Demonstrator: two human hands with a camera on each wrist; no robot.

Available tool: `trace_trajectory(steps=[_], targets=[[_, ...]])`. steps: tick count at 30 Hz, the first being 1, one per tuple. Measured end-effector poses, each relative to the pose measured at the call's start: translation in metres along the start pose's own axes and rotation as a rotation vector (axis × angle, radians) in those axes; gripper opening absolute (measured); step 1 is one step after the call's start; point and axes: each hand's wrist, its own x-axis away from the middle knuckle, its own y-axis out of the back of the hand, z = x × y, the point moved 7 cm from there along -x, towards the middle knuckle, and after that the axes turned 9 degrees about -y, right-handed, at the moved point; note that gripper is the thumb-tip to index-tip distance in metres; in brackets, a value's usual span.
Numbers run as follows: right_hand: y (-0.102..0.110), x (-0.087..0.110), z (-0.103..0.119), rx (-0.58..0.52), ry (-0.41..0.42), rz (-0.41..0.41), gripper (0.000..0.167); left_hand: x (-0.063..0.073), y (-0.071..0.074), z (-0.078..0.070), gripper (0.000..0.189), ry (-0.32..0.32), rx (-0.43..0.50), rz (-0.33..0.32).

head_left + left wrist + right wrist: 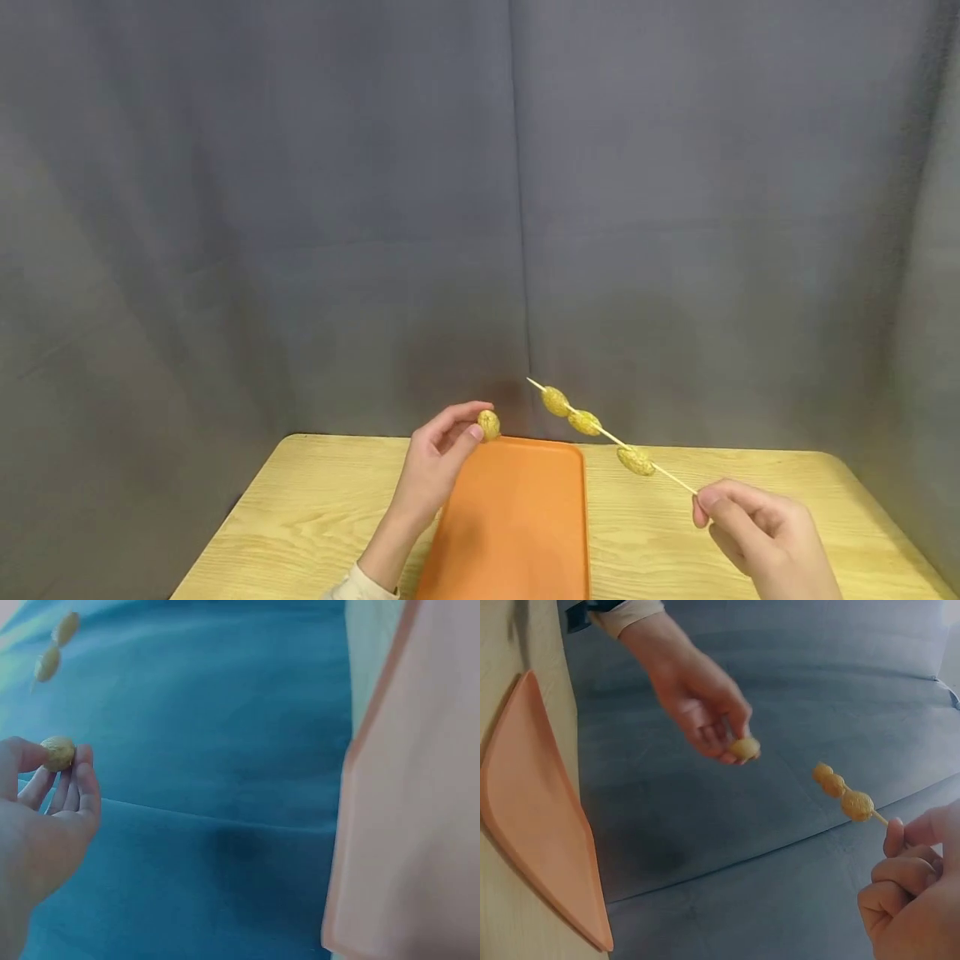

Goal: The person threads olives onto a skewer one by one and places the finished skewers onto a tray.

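My left hand (437, 450) pinches a small rounded yellow-brown piece (489, 425) with a ridged surface between thumb and fingertips. My right hand (765, 529) grips the lower end of a thin wooden skewer (675, 477), which slants up to the left. Threaded on it are three oval yellow-brown pieces: one near the pointed tip (556, 402), another close behind it (584, 422), and a third lower down (636, 460). In the right wrist view, a gap separates the loose piece (745, 748) from the skewered ones. What kind of food they are, I cannot tell.
An orange tray (525, 517) lies lengthwise on the light wooden table (300, 500), below and between the hands. Grey cloth (375, 208) hangs behind the table's far edge and at both sides.
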Motion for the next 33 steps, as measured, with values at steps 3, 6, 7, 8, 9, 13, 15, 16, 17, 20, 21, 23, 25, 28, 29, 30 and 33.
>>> trace_trajectory(steps=[3, 6, 7, 8, 9, 13, 15, 16, 17, 20, 21, 23, 25, 28, 29, 30, 33], targets=[[0.001, 0.002, 0.0, 0.038, 0.058, 0.04, 0.026, 0.002, -0.004, -0.014, 0.031, -0.012, 0.077, -0.011], [0.002, 0.007, 0.001, 0.086, 0.091, 0.047, 0.028, 0.002, -0.01, -0.026, 0.032, -0.017, 0.203, -0.018], [0.002, 0.01, 0.002, 0.108, 0.085, 0.036, 0.029, 0.002, -0.013, -0.028, 0.034, -0.006, 0.277, -0.024], [0.001, 0.012, 0.002, 0.128, 0.075, 0.03, 0.029, 0.002, -0.015, -0.03, 0.033, 0.01, 0.351, -0.029], [0.001, 0.014, 0.003, 0.148, 0.067, 0.026, 0.029, 0.003, -0.018, -0.03, 0.033, 0.031, 0.433, -0.038], [-0.002, 0.021, 0.004, 0.193, 0.031, 0.004, 0.029, 0.004, -0.025, -0.031, 0.033, 0.117, 0.691, -0.07], [-0.003, 0.022, 0.002, 0.188, 0.029, 0.001, 0.028, 0.006, -0.027, -0.031, 0.032, 0.136, 0.739, -0.074], [-0.003, 0.023, 0.001, 0.187, 0.034, -0.003, 0.028, 0.006, -0.028, -0.031, 0.032, 0.138, 0.757, -0.073], [-0.003, 0.023, -0.001, 0.184, 0.038, -0.005, 0.028, 0.007, -0.028, -0.031, 0.031, 0.142, 0.77, -0.074], [-0.003, 0.023, -0.004, 0.182, 0.043, -0.01, 0.028, 0.007, -0.03, -0.033, 0.03, 0.144, 0.797, -0.074], [-0.003, 0.023, -0.005, 0.183, 0.053, -0.009, 0.028, 0.007, -0.03, -0.033, 0.03, 0.143, 0.804, -0.072], [-0.003, 0.023, -0.004, 0.179, 0.075, -0.009, 0.028, 0.007, -0.031, -0.034, 0.031, 0.14, 0.815, -0.069], [-0.004, 0.023, -0.003, 0.172, 0.105, -0.011, 0.028, 0.006, -0.032, -0.035, 0.032, 0.134, 0.823, -0.062], [-0.004, 0.023, 0.0, 0.162, 0.148, -0.019, 0.029, 0.007, -0.034, -0.035, 0.035, 0.134, 0.838, -0.054], [-0.004, 0.024, 0.0, 0.16, 0.155, -0.021, 0.03, 0.007, -0.034, -0.035, 0.036, 0.137, 0.845, -0.054], [-0.004, 0.024, 0.0, 0.158, 0.157, -0.023, 0.03, 0.007, -0.034, -0.034, 0.038, 0.14, 0.851, -0.055], [-0.005, 0.023, -0.001, 0.171, 0.14, -0.033, 0.03, 0.008, -0.034, -0.033, 0.042, 0.155, 0.87, -0.071]])
